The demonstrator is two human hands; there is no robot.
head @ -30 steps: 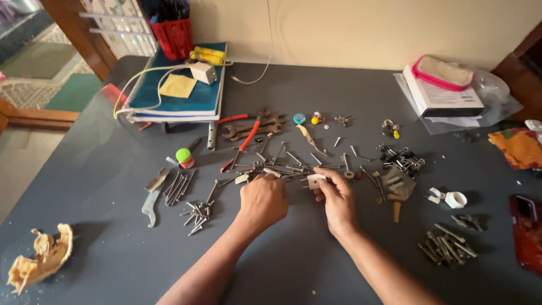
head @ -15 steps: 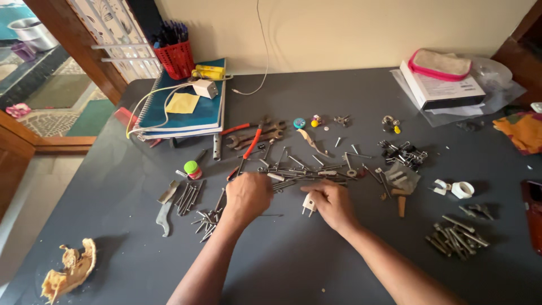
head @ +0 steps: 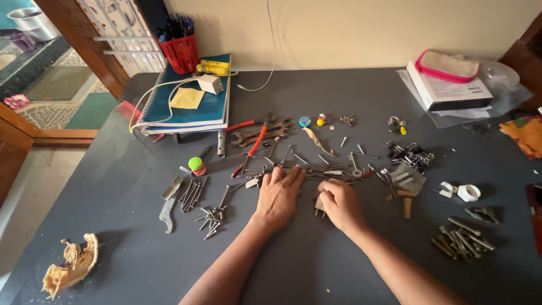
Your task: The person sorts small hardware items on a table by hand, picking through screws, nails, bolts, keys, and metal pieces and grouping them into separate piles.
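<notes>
On the dark grey table [head: 316,265], my left hand [head: 278,196] lies flat with its fingers spread forward, the fingertips touching the near edge of a loose heap of nails and screws [head: 307,168]. Just to its right, my right hand [head: 340,203] is curled around a small white plug [head: 319,207], whose metal pins poke out below the fingers close to the tabletop. Red-handled pliers [head: 252,144] and wrenches [head: 261,134] lie just beyond the heap.
Nails [head: 191,194] and screws [head: 212,217] lie left of my hands, beside a metal latch [head: 167,204]. Bolts [head: 460,242], a white ring [head: 468,193] and binder clips [head: 409,155] sit at right. Notebooks [head: 186,107], a red basket [head: 180,53] and a white box [head: 451,90] stand at the back.
My right hand pulled the white plug back from the heap and lowered it toward the table. My left hand opened and stretched its fingers onto the heap's edge.
</notes>
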